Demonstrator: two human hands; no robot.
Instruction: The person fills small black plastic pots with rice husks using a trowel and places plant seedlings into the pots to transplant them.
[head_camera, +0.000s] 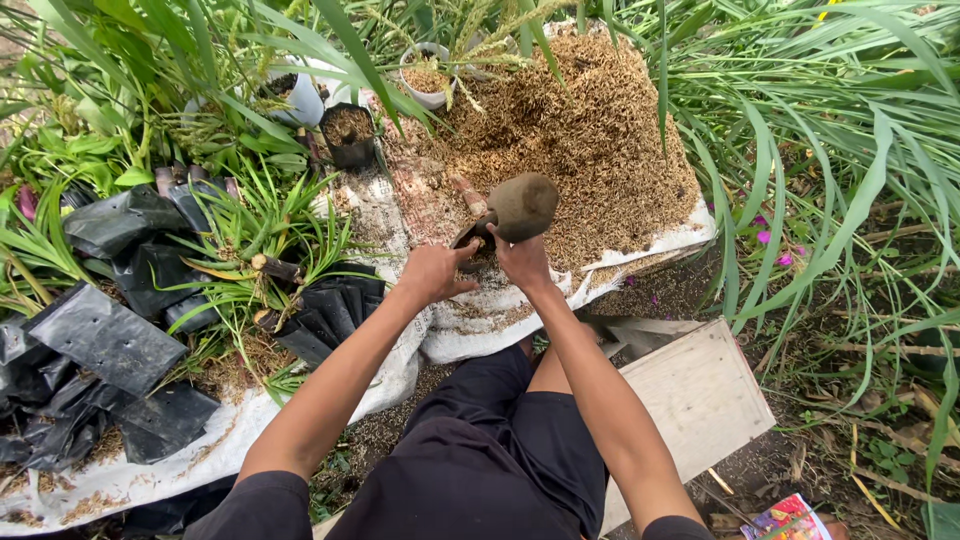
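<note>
Right hand (522, 262) grips a brown scoop (518, 208) over the husk pile (590, 140), left hand (432, 272) loosely cupping a black bag (472, 240).

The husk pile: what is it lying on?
The husk pile lies on a white woven sheet, whose edge shows in front and to its right. Whatever is beneath the sheet's middle is covered by husks.

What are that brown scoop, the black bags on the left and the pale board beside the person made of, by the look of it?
Scoop, held by the right hand: possibly dull, dusty plastic or metal; hard to tell. Black bags: thin glossy plastic film, creased and shiny. Board: pale unfinished wood, perhaps plywood, matte with faint grain. The left hand holds a small black bag under the scoop.
</note>
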